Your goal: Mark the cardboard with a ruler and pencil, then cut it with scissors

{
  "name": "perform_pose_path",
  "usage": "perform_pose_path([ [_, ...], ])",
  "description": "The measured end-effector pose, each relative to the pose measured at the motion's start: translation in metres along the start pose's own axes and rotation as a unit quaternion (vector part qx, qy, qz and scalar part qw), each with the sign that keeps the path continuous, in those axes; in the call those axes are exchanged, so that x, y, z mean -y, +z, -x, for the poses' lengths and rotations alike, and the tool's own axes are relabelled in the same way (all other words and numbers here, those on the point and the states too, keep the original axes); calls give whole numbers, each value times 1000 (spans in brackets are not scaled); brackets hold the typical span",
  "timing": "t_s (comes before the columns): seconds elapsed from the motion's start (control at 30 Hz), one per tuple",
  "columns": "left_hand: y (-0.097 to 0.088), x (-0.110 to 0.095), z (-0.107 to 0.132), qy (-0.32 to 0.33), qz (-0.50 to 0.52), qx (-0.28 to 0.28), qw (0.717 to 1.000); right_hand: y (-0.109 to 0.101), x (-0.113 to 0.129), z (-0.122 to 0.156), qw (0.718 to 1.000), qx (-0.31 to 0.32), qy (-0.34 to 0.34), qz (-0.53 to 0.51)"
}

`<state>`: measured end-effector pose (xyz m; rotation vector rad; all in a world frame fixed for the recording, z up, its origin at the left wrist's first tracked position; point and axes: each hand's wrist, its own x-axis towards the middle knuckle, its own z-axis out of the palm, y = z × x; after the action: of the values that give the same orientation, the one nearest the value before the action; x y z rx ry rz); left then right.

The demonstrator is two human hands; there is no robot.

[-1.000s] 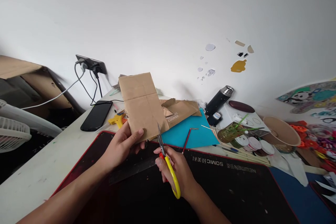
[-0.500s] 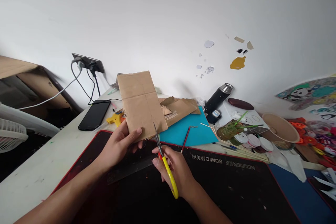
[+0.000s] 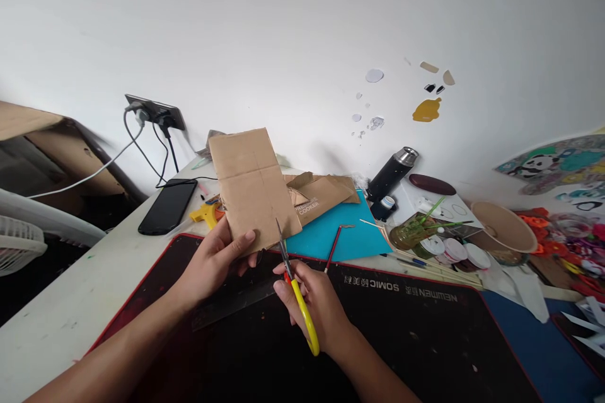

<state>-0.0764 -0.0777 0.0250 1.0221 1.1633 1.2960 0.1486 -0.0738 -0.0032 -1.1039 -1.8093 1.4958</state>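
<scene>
My left hand [image 3: 222, 258] grips a brown rectangular piece of cardboard [image 3: 253, 189] by its lower left corner, thumb in front and fingers behind. A crease runs across the cardboard, and faint pencil lines are drawn on it. In my right hand [image 3: 312, 302] is a pair of scissors [image 3: 300, 308] with yellow and red handles. Their blades are at the lower right edge of the cardboard, one lying over its front face. The other blade is mostly hidden behind the sheet. Both hands are above a black desk mat [image 3: 378, 334].
Behind the held sheet lie more cardboard [image 3: 326, 198] and a blue sheet [image 3: 352, 236] with a paintbrush [image 3: 334, 245]. To the left are a phone [image 3: 167, 206] and a yellow glue gun [image 3: 205, 214]. A black flask [image 3: 392, 173], paint jars [image 3: 454, 250] and a bowl [image 3: 503, 227] stand right.
The view has shifted very slightly. Both hands, the cardboard and the scissors keep nearly the same position relative to each other.
</scene>
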Motion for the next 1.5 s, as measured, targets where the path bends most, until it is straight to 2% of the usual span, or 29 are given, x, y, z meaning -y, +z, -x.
perform_pose_path([
  [0.3,-2,1,1,-9,-12,14,1000,2,3,0,1000,-10,12,6],
  [0.6,1,-1,1,-4,-16,6,1000,5,4,-1,998,-36,-37,31],
  [1.03,1,0,-1,-2,-19,13,1000,6,2,-3,994,-54,-28,94],
  [1.5,1,2,-1,-3,-24,20,1000,8,1,-2,991,-74,-20,112],
])
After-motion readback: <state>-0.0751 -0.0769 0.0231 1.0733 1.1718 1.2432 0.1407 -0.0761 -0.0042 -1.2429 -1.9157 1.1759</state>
